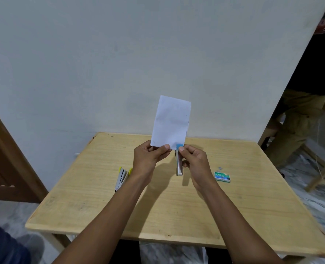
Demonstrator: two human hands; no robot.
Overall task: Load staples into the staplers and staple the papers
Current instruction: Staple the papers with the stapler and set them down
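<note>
Left hand [148, 159] pinches the lower edge of the upright paper [170, 122]. Right hand [195, 162], grip clamped on the blue-tipped stapler [179, 166], holds it vertical, nose at the paper's lower-right corner.

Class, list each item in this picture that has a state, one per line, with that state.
paper: upright in the air, lower edge pinched by the left hand
blue-tipped stapler: gripped by the right hand, tip at the paper's lower corner
yellow-trimmed stapler: lying on the table, hinged open
staple box: flat on the table, untouched
</note>
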